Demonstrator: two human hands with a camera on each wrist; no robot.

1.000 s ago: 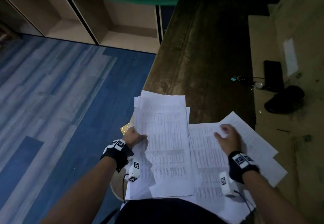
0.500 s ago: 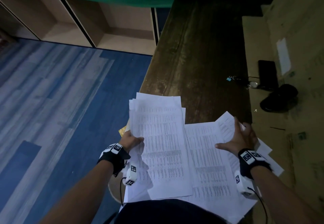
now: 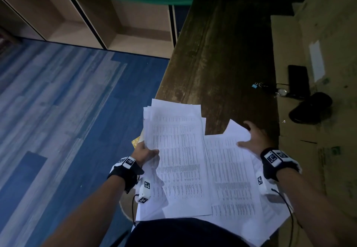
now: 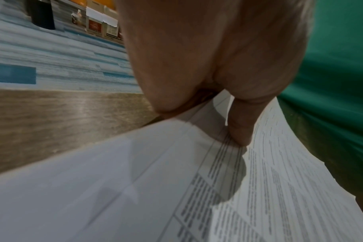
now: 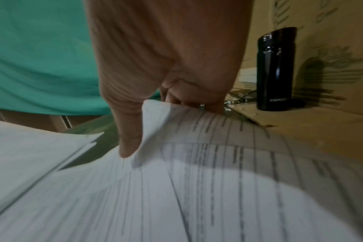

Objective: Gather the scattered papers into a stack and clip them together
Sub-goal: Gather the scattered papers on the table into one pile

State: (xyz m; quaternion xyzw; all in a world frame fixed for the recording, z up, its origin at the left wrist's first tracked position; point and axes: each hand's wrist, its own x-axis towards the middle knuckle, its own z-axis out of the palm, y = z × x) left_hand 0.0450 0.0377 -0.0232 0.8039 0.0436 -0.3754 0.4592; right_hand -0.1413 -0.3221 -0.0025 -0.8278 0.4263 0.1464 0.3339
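Printed sheets lie at the near end of a dark wooden table [image 3: 222,57]. My left hand [image 3: 148,151] grips the left edge of a loose stack of papers [image 3: 175,159]; in the left wrist view its thumb [image 4: 238,127] lies on top of the stack of papers [image 4: 155,188]. My right hand [image 3: 249,138] holds the right-hand sheets [image 3: 228,169] at their far right edge, thumb [image 5: 129,139] on top and fingers curled behind the bent sheets [image 5: 197,180]. A small blue binder clip [image 3: 255,86] lies apart on the table, further back on the right.
Cardboard [image 3: 309,169] borders the table on the right, with a black phone [image 3: 298,78], a black flask [image 5: 276,68] and a cable on it. Blue floor [image 3: 58,131] drops off left of the table edge. Something yellow [image 3: 135,141] peeks from under the left stack.
My right hand slid from the top of the right-hand sheets to their right edge and took hold, drawing them inward. The left hand kept its grip on the stack.
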